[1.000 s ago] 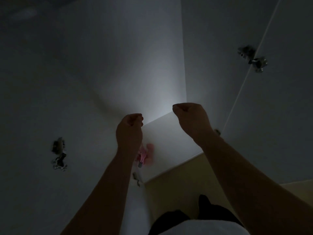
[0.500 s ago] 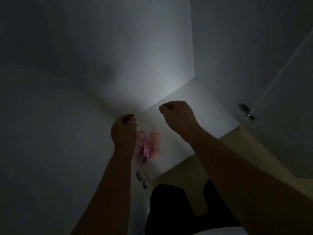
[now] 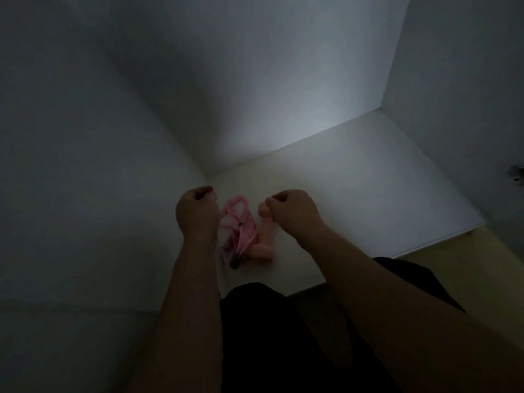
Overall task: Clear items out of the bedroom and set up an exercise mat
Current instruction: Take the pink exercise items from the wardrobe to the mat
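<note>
Floor (image 3: 496, 268): yellowish, dim.
Left hand (image 3: 195, 214): curled into a fist, nothing seen in it.
Right hand (image 3: 292, 212): also a fist, seemingly empty.
Pink cord (image 3: 241, 231): coiled between the hands, just beside a peach object (image 3: 265, 246).
Base panel (image 3: 368, 199): white, bearing both.
Walls (image 3: 283, 80): plain white, brightest at the back corner.

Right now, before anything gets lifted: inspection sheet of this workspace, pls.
Surface: white bottom panel of a cupboard-like recess, dimly lit.
Job's things: pink looped cord bundle and peach-coloured object lie side by side on the panel; exercise mat nothing seen.
Clutter: nothing seen.
Grippers: left hand and right hand above the items, fingers curled, nothing visible in them.
Cables: only the pink cord; too dim to tell what it is.
Surroundings: white walls, metal fitting at the right edge, yellowish floor, person's dark clothing below.
</note>
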### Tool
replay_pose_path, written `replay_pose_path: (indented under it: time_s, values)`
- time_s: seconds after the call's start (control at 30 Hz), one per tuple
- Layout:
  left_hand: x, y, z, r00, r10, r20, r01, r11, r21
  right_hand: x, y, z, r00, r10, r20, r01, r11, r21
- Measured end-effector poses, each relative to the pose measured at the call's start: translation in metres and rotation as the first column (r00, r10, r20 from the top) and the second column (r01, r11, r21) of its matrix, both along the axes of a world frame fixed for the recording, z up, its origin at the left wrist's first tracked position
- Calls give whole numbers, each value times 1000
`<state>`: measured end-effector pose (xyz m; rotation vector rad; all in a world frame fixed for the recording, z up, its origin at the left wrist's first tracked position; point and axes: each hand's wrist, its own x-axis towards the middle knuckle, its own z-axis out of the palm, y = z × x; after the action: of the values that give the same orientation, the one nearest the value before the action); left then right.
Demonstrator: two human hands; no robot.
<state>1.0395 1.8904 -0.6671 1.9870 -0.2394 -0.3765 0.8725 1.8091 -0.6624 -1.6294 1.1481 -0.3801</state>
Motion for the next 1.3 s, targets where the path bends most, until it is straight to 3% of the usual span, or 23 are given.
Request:
replay_pose_path:
  time_s: [0.37, 0.73, 0.97, 1.13, 1.3]
  values:
    - [10, 4, -21, 995, -31, -92, 28, 999, -38, 38, 0, -14, 999, 41, -18, -41, 999, -20]
    - [27, -2, -81, 981, 31, -192, -13, 996, 92, 69, -9, -108, 996, 4, -89, 3, 997, 81]
    - [12, 22, -134, 994, -82, -76, 103, 933, 345, 84, -16, -183, 985, -47, -164, 73, 985, 155]
    - [12, 34, -149, 998, -54, -15, 55, 911, 410, 95, -8, -187, 943, -143, -301, 222, 943, 248]
    - [10, 34, -156, 995, -89, 34, 66, 900, 430, 109, -7, -213, 920, -201, -335, 300, 913, 276]
